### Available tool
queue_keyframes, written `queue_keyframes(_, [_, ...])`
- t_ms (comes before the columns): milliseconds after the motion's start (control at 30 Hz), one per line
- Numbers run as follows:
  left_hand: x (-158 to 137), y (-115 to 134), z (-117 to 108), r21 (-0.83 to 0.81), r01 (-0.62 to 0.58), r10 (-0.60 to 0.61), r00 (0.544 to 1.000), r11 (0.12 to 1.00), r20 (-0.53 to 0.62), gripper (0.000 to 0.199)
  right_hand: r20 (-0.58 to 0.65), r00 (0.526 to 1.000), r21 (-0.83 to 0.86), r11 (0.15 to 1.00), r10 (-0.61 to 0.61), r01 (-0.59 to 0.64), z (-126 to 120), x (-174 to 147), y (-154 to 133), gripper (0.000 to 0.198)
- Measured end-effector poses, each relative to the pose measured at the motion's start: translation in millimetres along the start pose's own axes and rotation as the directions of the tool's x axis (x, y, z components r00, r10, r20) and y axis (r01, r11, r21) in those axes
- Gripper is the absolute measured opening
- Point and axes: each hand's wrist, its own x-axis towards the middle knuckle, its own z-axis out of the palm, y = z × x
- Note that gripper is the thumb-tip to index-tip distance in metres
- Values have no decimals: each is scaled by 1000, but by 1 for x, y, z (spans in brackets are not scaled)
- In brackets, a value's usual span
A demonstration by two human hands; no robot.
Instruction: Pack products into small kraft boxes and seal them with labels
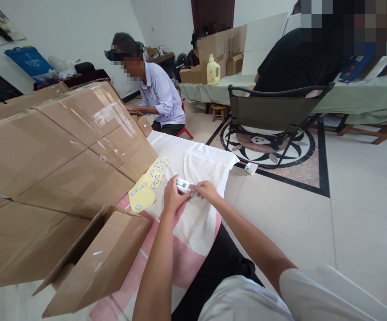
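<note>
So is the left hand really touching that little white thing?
Touching. The head view shows the left hand gripping the little white thing, with no gap between the fingers and its side.

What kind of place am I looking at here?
Probably a household room used as a makeshift workspace: cardboard boxes stacked beside the person's cloth-covered surface, a long cloth-draped table nearby, and a decorative floor medallion that looks more like a home than a factory.
</note>
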Motion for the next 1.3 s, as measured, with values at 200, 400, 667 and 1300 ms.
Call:
queue_keyframes(200, [-1,2,-2,-13,-24,24,1000,1000,-12,76,31,999,-56,998,19,-18,-2,2,1,39])
queue_keyframes(400, [-2,-1,1,-33,-20,19,999,999,-32,79,32,999,-92,995,43,-39,-1,3,0,43])
queue_keyframes(667, [-3,-1,0,-50,-31,29,998,998,-47,74,19,1000,-107,994,-7,9,1,0,4,43])
queue_keyframes(1300, [-3,-1,0,-102,-10,7,999,995,-38,72,137,988,-168,985,66,-43,-15,-4,-4,31])
